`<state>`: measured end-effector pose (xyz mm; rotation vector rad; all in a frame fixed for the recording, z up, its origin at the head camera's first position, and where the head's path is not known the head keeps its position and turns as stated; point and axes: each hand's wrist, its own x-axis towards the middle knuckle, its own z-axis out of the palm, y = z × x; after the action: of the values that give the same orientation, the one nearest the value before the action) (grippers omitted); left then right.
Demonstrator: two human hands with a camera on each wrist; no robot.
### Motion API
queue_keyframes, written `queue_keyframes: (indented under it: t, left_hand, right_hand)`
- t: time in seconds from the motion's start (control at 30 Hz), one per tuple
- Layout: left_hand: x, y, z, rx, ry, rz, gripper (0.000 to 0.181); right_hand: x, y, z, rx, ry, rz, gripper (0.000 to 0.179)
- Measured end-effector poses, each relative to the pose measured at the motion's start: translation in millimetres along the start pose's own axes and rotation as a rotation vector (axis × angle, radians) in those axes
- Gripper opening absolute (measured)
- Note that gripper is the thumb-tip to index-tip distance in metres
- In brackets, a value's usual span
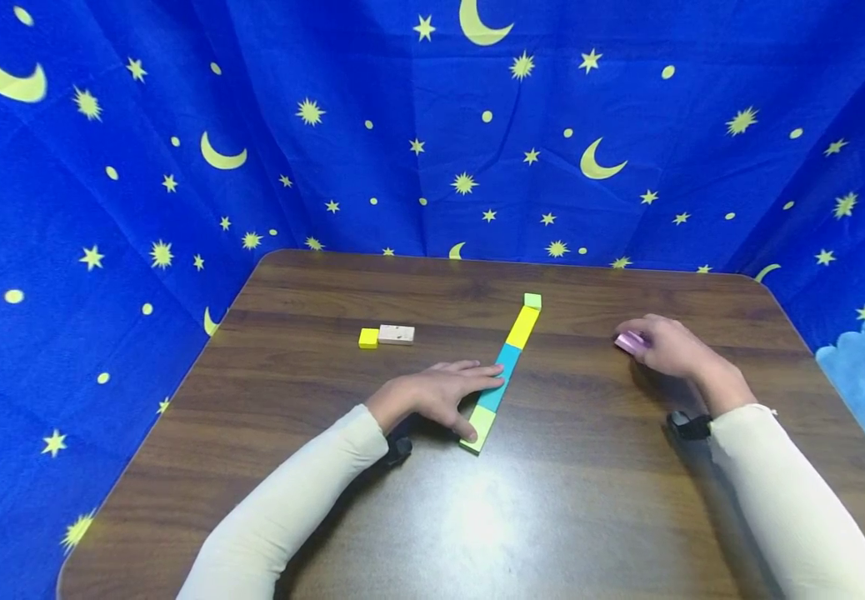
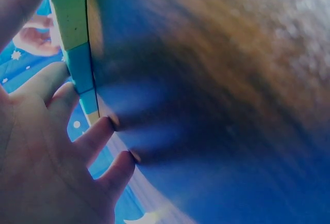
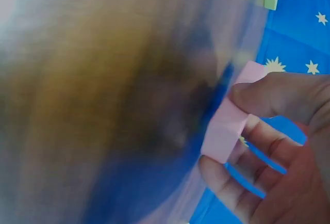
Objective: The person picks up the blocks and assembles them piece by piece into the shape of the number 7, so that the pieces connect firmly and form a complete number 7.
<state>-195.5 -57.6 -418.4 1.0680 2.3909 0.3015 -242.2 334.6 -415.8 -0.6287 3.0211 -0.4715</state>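
A slanting row of blocks lies on the brown table. From near to far it runs light green block point(image 1: 483, 425), blue blocks point(image 1: 506, 367), yellow block point(image 1: 522, 327) and small green block point(image 1: 533, 301). Over the near part of this row, the left hand point(image 1: 443, 393) spreads its fingers, thumb at the light green block and fingertips at the blue ones. To the right, the right hand point(image 1: 676, 346) pinches a pink block point(image 3: 227, 123) between thumb and fingers. That block's outline looks notched in the right wrist view, and the thumb covers part of it.
Left of the row, a small yellow block point(image 1: 368, 338) sits beside a whitish speckled block point(image 1: 397, 335). The wooden table point(image 1: 552, 517) ends at a blue curtain point(image 1: 372, 167) with moons and stars. Both wrists carry black straps.
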Motion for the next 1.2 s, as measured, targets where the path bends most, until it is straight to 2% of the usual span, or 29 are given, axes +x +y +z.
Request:
queue_keyframes:
  t: [0.17,0.53,0.77,0.87,1.03,1.2]
  left_hand:
    - [0.9,0.2,0.4,0.002,-0.008,-0.002,0.092]
    - [0.5,0.0,-0.8,-0.007,-0.005,-0.009,0.091]
    - [0.6,-0.9,0.2,-0.021,-0.006,-0.007,0.090]
    - [0.9,-1.6,-0.2,-0.019,-0.005,-0.008,0.090]
    - [-0.7,-1.9,-1.2,-0.018,-0.004,-0.003,0.091]
    - [-1.1,-2.0,-2.2,-0.020,-0.004,-0.002,0.091]
  right_hand:
    - [11.5,-4,-7,0.006,0.017,-0.019,0.038]
    - [48.9,-19,-20,0.018,-0.053,-0.026,0.036]
    - [73.8,-37,-24,-0.003,-0.102,-0.026,0.038]
    - [84.6,-47,-26,0.019,-0.117,-0.020,0.037]
    - [107.5,-65,-22,0.020,-0.093,-0.072,0.035]
    - [132.1,-88,-8,0.035,-0.065,-0.111,0.040]
